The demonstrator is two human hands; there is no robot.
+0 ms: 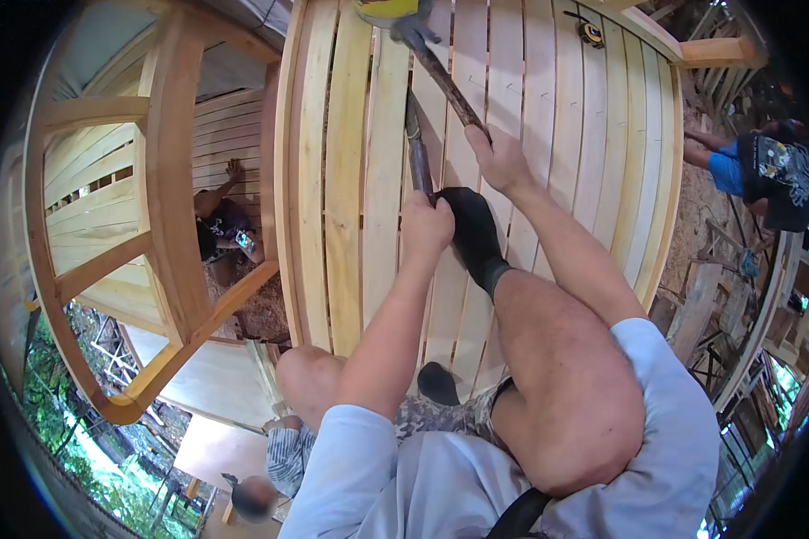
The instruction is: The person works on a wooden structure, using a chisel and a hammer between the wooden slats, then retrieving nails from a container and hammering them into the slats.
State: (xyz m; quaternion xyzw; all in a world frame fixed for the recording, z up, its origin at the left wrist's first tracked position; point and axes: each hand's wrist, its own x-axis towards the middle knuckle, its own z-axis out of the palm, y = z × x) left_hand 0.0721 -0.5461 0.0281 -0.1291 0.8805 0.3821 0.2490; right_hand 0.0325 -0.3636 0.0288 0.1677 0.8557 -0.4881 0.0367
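Note:
My right hand (500, 160) is wrapped round the wooden handle of a hammer (449, 87), whose metal head lies at the far end, by a yellow container (386, 9) cut off by the top edge. In my left hand (427, 226) is the grip of a long dark chisel (417, 154), with its narrow blade pointing away from me along the slats. Both tools are over a surface of pale wooden slats (343, 180). Between my hands, close to the chisel's grip, rests my foot in a black sock (469, 229).
A tape measure (590, 34) lies on the slats at the upper right, and small nails stick out near there. A curved wooden frame (173, 180) rises at left. One person (220, 225) crouches behind it with a phone; another person (777, 171) is at far right.

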